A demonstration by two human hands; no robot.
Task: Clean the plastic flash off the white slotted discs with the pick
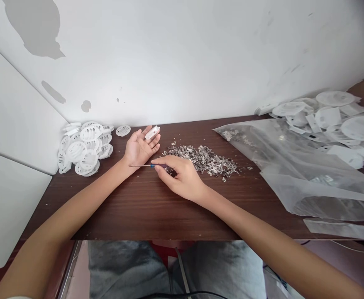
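My left hand (140, 148) is turned palm up near the wall, its fingers loosely spread. A small white plastic piece (152, 133) rests on those fingers. A thin screwdriver (142, 166) with a blue part at its handle end is pinched between the thumb and fingers of my right hand (180, 175). Its shaft points left, across my left wrist, and most of the handle is hidden in the grip. Just behind my right hand lies a heap of small metal clips (211, 160), partly covered by that hand.
White slotted plastic discs (88, 145) are piled at the left by the wall, with one single disc (123, 131) apart. A clear plastic bag (281, 158) spreads over the right side, beside more white plastic parts (331, 116). The brown table (157, 211) ends above my lap.
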